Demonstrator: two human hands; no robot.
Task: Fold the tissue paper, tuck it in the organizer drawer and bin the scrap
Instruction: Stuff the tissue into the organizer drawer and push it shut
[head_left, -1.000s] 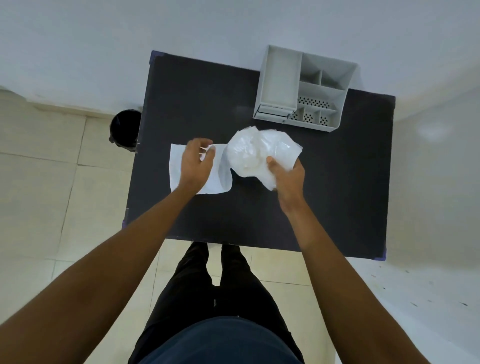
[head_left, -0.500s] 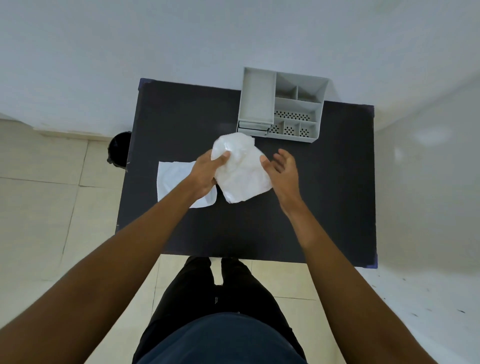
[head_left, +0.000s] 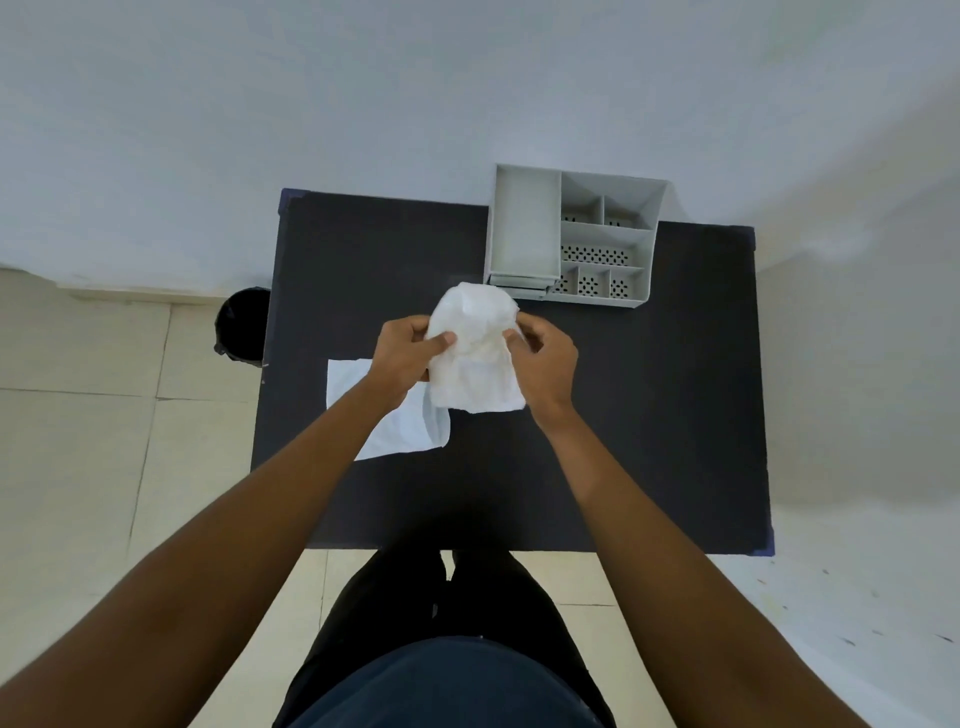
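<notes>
A dark table (head_left: 649, 415) fills the middle of the frame, its far edge against a pale wall. A grey organizer (head_left: 571, 244) stands at its upper right, and a black bin (head_left: 241, 325) sits on the floor off the table's left edge. A flat white sheet (head_left: 384, 415) lies at centre left, partly under the left forearm. At centre, the left hand (head_left: 402, 358) and right hand (head_left: 545, 364) both pinch a crumpled white tissue paper (head_left: 475, 353), apparently raised off the table.

plain indoor room | tiled floor (head_left: 78, 467) | white wall (head_left: 363, 104) | black table (head_left: 649, 415)
</notes>
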